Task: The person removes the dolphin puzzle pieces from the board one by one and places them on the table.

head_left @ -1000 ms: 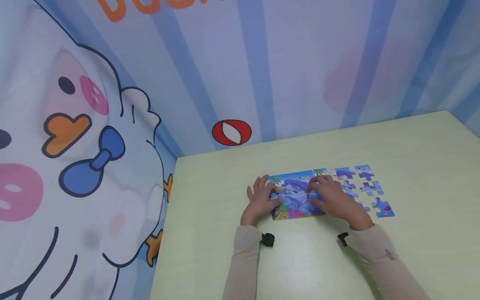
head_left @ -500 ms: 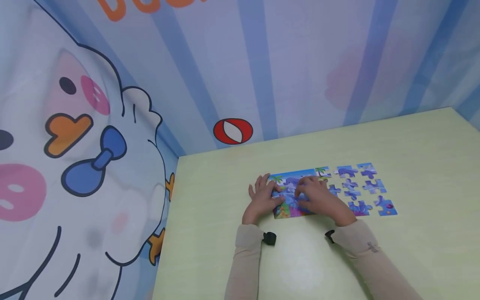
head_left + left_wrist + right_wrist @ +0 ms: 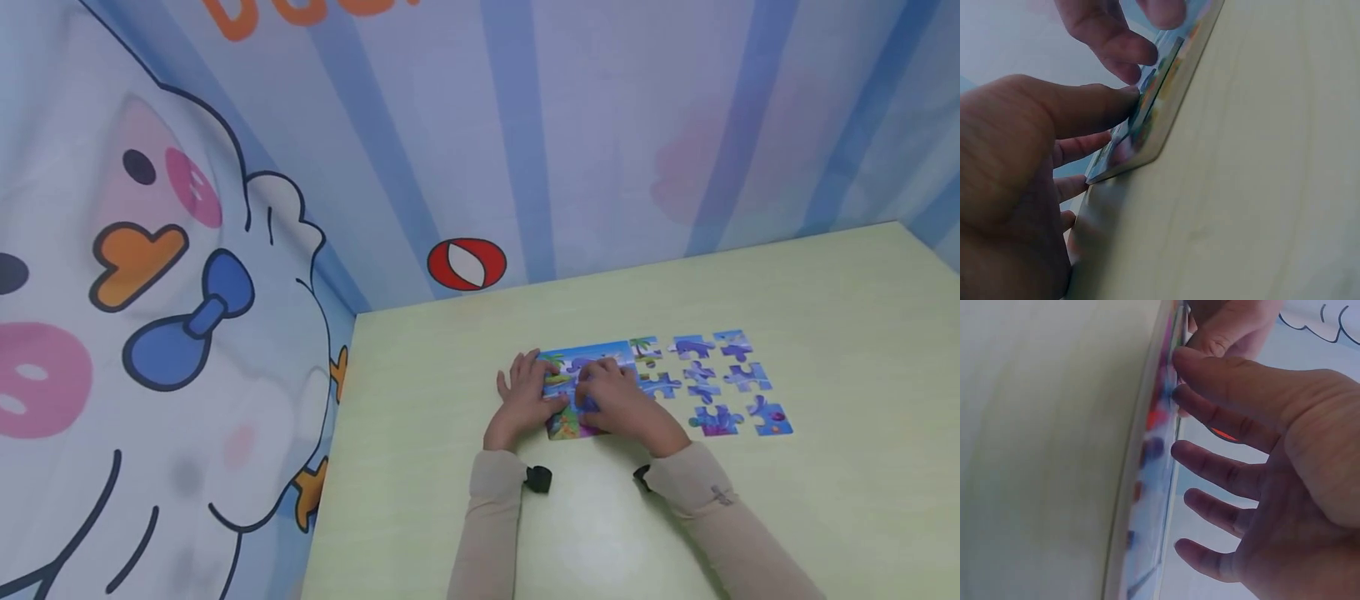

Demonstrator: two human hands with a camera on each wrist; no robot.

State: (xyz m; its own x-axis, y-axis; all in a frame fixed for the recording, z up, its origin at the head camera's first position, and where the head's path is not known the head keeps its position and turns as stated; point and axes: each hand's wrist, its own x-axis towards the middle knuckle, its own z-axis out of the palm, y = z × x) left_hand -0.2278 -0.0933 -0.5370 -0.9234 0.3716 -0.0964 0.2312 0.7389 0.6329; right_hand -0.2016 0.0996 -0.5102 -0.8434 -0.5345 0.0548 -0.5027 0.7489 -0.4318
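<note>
A dolphin jigsaw puzzle board (image 3: 617, 352) lies flat on the table. My left hand (image 3: 519, 406) rests on its left end, fingers spread over the edge. In the left wrist view the left thumb (image 3: 1094, 106) touches a puzzle piece (image 3: 1163, 75) whose edge stands slightly above the board. Over the middle of the board, my right hand (image 3: 626, 407) rests with bent, spread fingers. The right wrist view shows its fingertips (image 3: 1185, 450) at the picture surface, thumb and index finger near each other. Whether anything is between them cannot be made out.
Several loose puzzle pieces lie in rows right of the board, among them a palm tree piece (image 3: 642, 348), a coral piece (image 3: 717, 420) and a corner piece (image 3: 769, 416). The pale table (image 3: 420, 467) meets a striped backdrop (image 3: 600, 167) behind.
My right hand has moved left across the board, from its right end to the middle, uncovering loose pieces at the right. The left hand has stayed on the left end.
</note>
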